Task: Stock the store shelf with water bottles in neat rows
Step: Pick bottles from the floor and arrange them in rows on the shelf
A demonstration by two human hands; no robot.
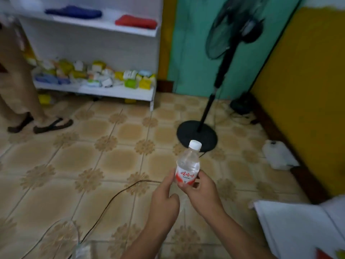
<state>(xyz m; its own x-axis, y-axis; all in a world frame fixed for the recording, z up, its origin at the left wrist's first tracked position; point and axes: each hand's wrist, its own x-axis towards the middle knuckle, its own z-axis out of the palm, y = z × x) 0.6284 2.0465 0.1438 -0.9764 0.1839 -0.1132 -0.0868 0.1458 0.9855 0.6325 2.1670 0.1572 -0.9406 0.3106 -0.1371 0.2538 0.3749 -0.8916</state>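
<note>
While I'm looking down at the tiled floor (74,161), my right hand (203,191) has its grip wrapped around the lower part of a small water bottle (187,165), fingers curled over the red and white label. The bottle is held up in front of me, tilted a bit, white cap (195,145) pointing up and away. My left hand (164,199) sits right next to it with the thumb up against the label edge; the other fingers are loosely curled, and I honestly can't tell if that grip is actually pinching the bottle or just touching it.

The white shelf (115,90) is well apart from the bottle, over at the far left. Its lower board is piled with small boxes (93,75) in yellow, green and white, and the board above carries a blue folded thing (74,13) and a red one (136,21). Someone else's legs in flip-flops (52,125) stand beside it. A black pedestal fan (220,71) stands on the floor past the bottle, and a cable (112,199) runs across the tiles on the left. A white jug (278,154) lies by the yellow wall (308,81).
</note>
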